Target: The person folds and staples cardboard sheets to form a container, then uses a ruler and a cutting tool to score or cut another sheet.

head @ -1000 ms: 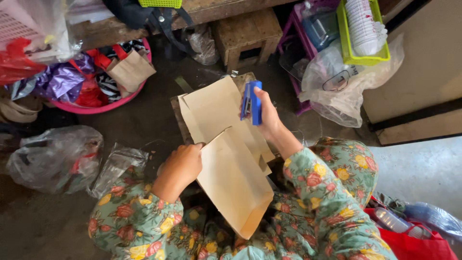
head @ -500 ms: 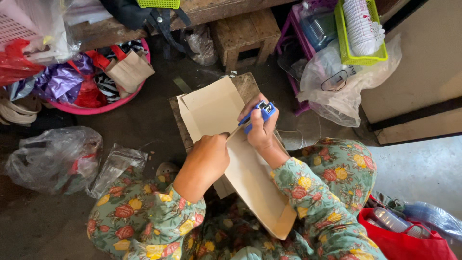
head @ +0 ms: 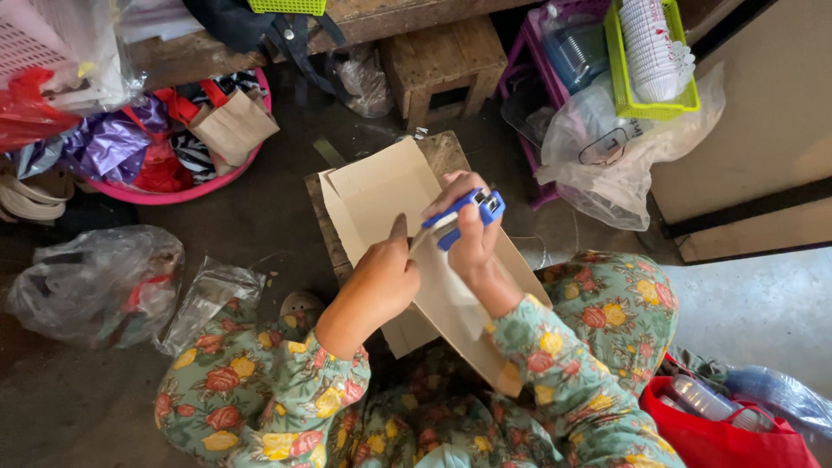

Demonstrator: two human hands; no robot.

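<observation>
The right hand is closed around a blue stapler, its mouth turned toward the top edge of a tan paper piece. The left hand pinches that same edge just beside the stapler, thumb up, fingers shut on the paper. The piece runs from the hands down across the lap toward the floral sleeves.

Under it, a small wooden worktop carries a stack of flat tan sheets, cut alike and lying unfolded. These look untouched by the stapler, so as a judgement the work is somewhere in its middle: one piece is in hand at the stapling step, and several sheets wait below. Whether a staple is already in this edge cannot be told; the hands cover the spot.

A finished-looking paper bag with red handles stands in a pink basin to the upper left, among purple and red wrappings. That suggests at least one bag is done, though how many lie there is unclear.

Around the floor sit clear plastic bags, a wooden stool, a green basket with stacked white cups, and a red bag by the right knee.
</observation>
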